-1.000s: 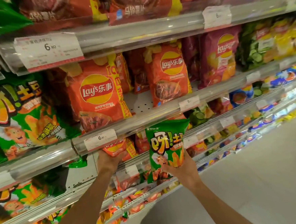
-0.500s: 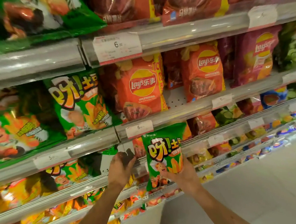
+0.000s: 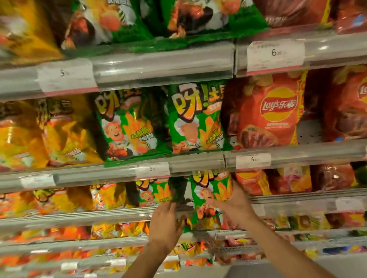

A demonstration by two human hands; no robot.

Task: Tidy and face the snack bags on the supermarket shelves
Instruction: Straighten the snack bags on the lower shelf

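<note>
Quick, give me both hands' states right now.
Left hand: open, fingers at the shelf edge, holding nothing.
Right hand: holding the green bag.

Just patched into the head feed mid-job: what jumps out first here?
The right hand grips a green snack bag with a cartoon chef at the third shelf down, centre frame. The left hand reaches toward the shelf edge beside it. Upper right, big orange-red Lay's crisp bags stand beside matching green bags.
</note>
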